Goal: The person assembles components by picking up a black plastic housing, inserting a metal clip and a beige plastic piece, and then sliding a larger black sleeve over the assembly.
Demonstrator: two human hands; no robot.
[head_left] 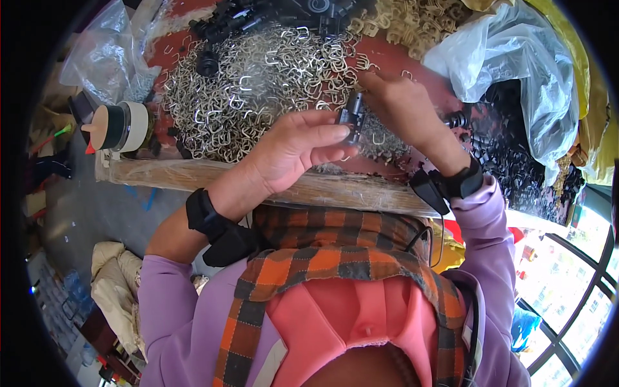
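My left hand [302, 145] is closed on a small black block-shaped part [353, 119], holding it upright between thumb and fingers above the worktable. My right hand [401, 108] is just right of the part's top, its fingers curled together; what they pinch, if anything, is hidden. Behind and left of my hands spreads a big heap of silver U-shaped metal pieces [225, 103]. Below my right hand lies a patch of tiny grey metal bits [380, 145], with a single U-shaped piece on it.
The red worktable has a wooden front edge [271, 187]. Black parts [258, 16] lie at the back, tan pieces [412, 26] at the back right. Plastic bags [516, 71] and a heap of small black pieces [516, 148] take up the right. At left stand a round container [132, 126] and a clear bag [106, 51].
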